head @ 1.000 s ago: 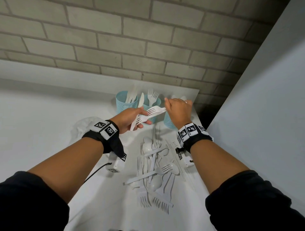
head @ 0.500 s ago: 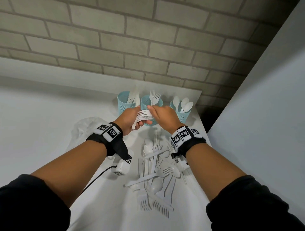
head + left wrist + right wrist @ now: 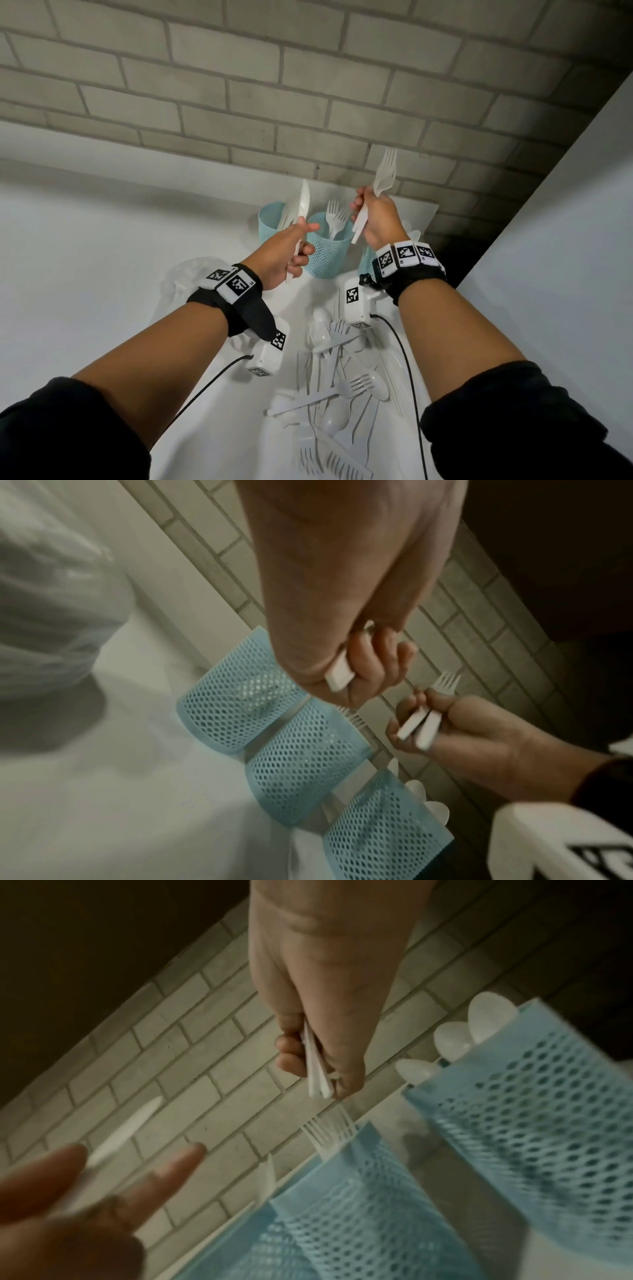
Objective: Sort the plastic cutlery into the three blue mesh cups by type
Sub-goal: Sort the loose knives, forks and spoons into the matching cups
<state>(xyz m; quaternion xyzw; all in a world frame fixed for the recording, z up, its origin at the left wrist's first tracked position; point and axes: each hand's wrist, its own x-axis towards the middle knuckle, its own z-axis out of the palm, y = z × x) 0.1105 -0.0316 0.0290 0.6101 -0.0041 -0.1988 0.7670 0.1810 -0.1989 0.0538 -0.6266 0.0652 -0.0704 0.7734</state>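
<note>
From the head view, the left hand (image 3: 281,251) is raised above the white surface (image 3: 102,274) with its fingers curled round the handle of a white plastic knife (image 3: 301,219), blade pointing up, in front of the left mesh cup (image 3: 270,219), which already has white handles standing in it. The right hand (image 3: 378,219) is lifted higher, gripping two white forks (image 3: 385,174) by their handles, tines up against the brick wall (image 3: 308,85), above and just right of the middle mesh cup (image 3: 325,253), where more forks stand. The right mesh cup (image 3: 368,263) is mostly hidden behind the right wrist. Nearer the person, a loose pile of cutlery (image 3: 339,390), forks and spoons crossing one another, lies on the surface, and a crumpled clear bag (image 3: 191,274) lies to the left of the cups. In the left wrist view, the left hand (image 3: 342,647) is closed round the knife handle (image 3: 339,676), whose squared end sticks out below the palm; the three cups stand in a row touching or nearly so, and the right hand (image 3: 455,723) beyond them pinches the two fork handles side by side. In the right wrist view, the right hand (image 3: 318,1031) clamps the fork handles between fingers and thumb; spoons (image 3: 479,1026) poke out of the right-hand cup and fork tines out of the middle one.
</note>
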